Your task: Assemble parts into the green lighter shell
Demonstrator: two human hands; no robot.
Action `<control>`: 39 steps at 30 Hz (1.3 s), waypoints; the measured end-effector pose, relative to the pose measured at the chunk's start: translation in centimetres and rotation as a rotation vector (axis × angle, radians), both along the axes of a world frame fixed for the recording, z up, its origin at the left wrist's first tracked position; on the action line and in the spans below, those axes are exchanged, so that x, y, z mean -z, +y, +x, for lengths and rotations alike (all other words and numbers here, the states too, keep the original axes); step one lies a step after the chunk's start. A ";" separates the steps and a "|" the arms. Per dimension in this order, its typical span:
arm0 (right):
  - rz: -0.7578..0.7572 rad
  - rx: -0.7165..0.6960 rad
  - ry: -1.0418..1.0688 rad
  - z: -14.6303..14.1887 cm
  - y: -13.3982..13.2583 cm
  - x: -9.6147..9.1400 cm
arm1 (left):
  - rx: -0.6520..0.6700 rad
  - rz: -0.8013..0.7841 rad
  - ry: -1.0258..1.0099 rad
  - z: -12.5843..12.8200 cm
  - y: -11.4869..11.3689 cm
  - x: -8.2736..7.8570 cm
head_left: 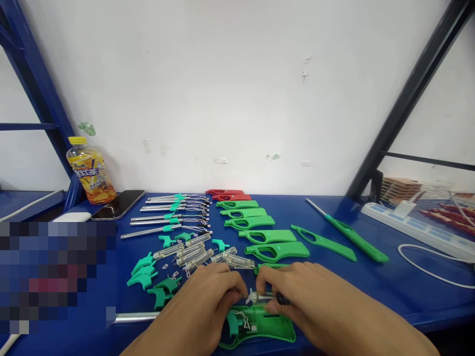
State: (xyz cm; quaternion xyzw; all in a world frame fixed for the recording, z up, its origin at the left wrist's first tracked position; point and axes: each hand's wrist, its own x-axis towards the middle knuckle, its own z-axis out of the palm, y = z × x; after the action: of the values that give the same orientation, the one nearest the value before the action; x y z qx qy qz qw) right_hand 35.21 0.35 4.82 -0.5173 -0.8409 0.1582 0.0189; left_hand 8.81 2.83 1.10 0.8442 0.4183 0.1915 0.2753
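Both my hands meet at the near edge of the blue table (389,282). My left hand (208,309) and my right hand (308,296) are both closed in a pinch on a small clear tube part (260,296). They hold it just above an open green lighter shell (260,329) with white wires inside. A metal tube (135,317) sticks out to the left of that shell, under my left wrist.
Behind my hands lie rows of green lighter shells (274,236), two red ones (226,194), metal tubes with wires (166,217), clear tubes (193,252) and green triggers (143,272). An assembled green lighter (352,237), a power strip (415,227), a drink bottle (91,170) and a phone (118,203) stand around.
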 end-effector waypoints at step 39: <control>0.086 -0.023 0.012 -0.9 0.1 -0.7 | -0.093 -0.007 0.089 0.5 0.2 -2.0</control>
State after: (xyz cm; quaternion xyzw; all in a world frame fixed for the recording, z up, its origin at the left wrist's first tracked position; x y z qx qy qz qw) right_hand 34.32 0.44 5.56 -0.5054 -0.8526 0.1250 0.0444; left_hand 9.35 3.05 3.06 0.8305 0.4696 0.1650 0.2500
